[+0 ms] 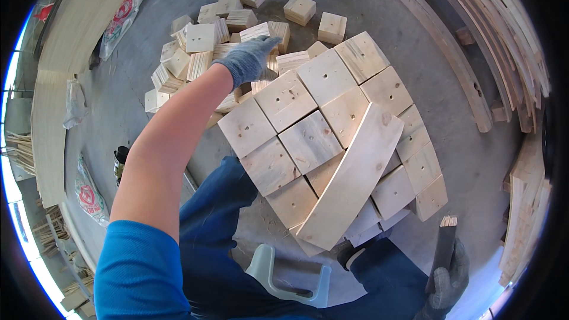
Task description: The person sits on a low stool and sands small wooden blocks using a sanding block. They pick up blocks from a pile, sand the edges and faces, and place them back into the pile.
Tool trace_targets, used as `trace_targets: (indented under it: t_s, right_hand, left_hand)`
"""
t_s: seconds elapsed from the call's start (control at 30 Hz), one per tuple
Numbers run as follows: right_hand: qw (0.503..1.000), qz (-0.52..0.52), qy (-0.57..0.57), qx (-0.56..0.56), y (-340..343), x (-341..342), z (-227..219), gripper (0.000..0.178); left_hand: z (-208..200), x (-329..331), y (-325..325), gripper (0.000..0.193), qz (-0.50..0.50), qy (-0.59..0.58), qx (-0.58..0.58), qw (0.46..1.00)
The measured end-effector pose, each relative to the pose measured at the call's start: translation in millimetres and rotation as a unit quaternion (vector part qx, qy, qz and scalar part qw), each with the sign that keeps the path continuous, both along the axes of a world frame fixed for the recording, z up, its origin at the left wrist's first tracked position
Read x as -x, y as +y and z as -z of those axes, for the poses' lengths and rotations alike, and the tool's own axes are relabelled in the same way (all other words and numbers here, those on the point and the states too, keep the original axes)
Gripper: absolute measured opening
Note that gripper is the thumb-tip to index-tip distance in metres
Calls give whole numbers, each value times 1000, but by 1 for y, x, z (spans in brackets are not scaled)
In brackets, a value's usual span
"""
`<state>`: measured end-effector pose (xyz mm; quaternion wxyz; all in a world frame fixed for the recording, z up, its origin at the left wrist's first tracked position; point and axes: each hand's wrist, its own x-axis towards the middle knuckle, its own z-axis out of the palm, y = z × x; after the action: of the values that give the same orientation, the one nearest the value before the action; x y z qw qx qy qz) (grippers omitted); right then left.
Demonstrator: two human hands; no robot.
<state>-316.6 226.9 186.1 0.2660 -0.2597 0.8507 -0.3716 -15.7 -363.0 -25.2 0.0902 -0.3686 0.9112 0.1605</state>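
My left hand, in a grey knitted glove, reaches over a heap of loose wooden blocks. Its fingers are stretched out, with the thumb apart from them. The fingertips are against or just above a block; the palm side is hidden. At the lower right my right hand, also gloved, is closed around a dark flat bar with a pale, wood-like end. In front of me several square wooden blocks stand packed in rows. A long pale board lies slantwise across them.
Between my legs is a pale plastic stool. Long curved timbers lie along the right, with more planks nearer. Wooden panels and printed plastic sacks line the left. A dark tool sits beside my left arm.
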Motion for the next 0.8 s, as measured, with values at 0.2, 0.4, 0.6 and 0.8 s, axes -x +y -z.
trace_targets:
  t_s: [0.2, 0.4, 0.6, 0.8]
  right_hand:
    - [996, 28, -75, 41, -3, 2, 2, 68]
    - [993, 64, -97, 14, 0, 4, -1, 70]
    - [999, 42, 8, -3, -3, -3, -5, 80]
    - [996, 45, -54, 58, 6, -7, -22, 76]
  left_hand:
    - [68, 16, -12, 65, 115, -31, 41, 992]
    - [76, 49, -7, 57, 30, -52, -22, 998]
    - [46, 42, 1, 96, -16, 82, -1, 997]
    - [-74, -34, 5, 101, -146, 192, 54, 969]
